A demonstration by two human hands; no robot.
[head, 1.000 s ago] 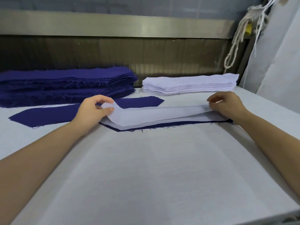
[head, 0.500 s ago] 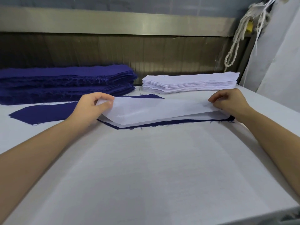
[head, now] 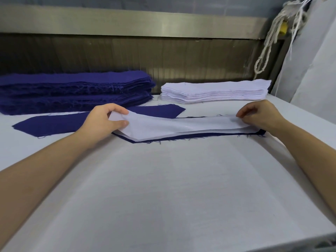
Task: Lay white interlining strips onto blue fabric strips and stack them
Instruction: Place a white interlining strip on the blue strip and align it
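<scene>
L hand (head: 101, 122) pinches the left, pointed end of the white interlining strip (head: 172, 126), thumb on the near side, index curled over the top; that end is lifted off the surface. R hand (head: 260, 117) has fingers curled down on the strip's right end, thumb and index tips closed on its far edge, so both hands are clamped on the same strip. The strip spans hand to hand, raised at left and lower toward the right, w/ a soft fold along its length.

Directly under it lies a blue fabric strip (head: 181, 138). Only its frayed near edge and right corner show, just past the white edge. A 2nd white edge sits betw the held strip and the blue one; can't tell if it's a separate layer or the same piece sagging.

Behind the L hand and running out to its left is a single blue strip (head: 54, 124), flat, its pointed right tip poking out beyond the held strip's far side. Further back from the L hand is a tall blue stack (head: 72, 88) w/ ragged edges. Beyond the gap betw the hands, toward the R hand, is a lower white stack (head: 214, 91); the two stacks sit side by side, apart.

Everything rests on a white padded table (head: 163, 197), w/ both forearms reaching in over it. Past the stacks is a metal rail (head: 127, 24); above and beyond the R hand hangs a looped white cord (head: 267, 44).
</scene>
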